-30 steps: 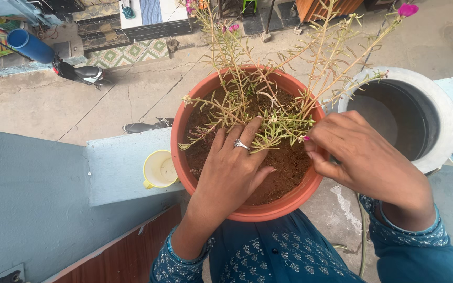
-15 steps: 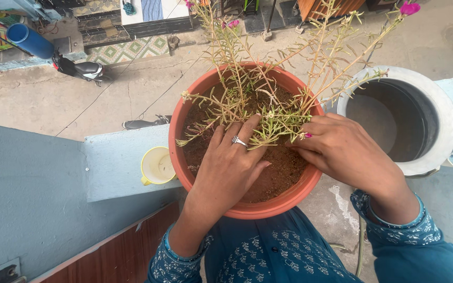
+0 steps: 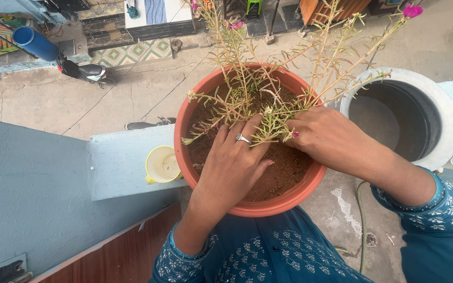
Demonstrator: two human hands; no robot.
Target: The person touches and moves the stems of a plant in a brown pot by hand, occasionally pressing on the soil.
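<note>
A round terracotta pot (image 3: 183,157) full of brown soil (image 3: 284,170) holds a straggly green plant (image 3: 268,97) with small pink flowers. My left hand (image 3: 234,160), a ring on one finger, lies flat on the soil with its fingers spread against the plant's base. My right hand (image 3: 323,136) reaches in from the right and its fingertips press into the stems at the plant's base. Whether those fingers pinch a stem is hidden by the foliage.
A yellow cup (image 3: 161,165) stands on the blue ledge (image 3: 121,162) left of the pot. A grey round container (image 3: 446,112) with a dark opening sits to the right. Far below lie a street, a scooter (image 3: 82,71) and a blue pipe (image 3: 32,43).
My right hand has slid left and further into the pot, from the rim to the plant's base. My left hand has stayed on the soil.
</note>
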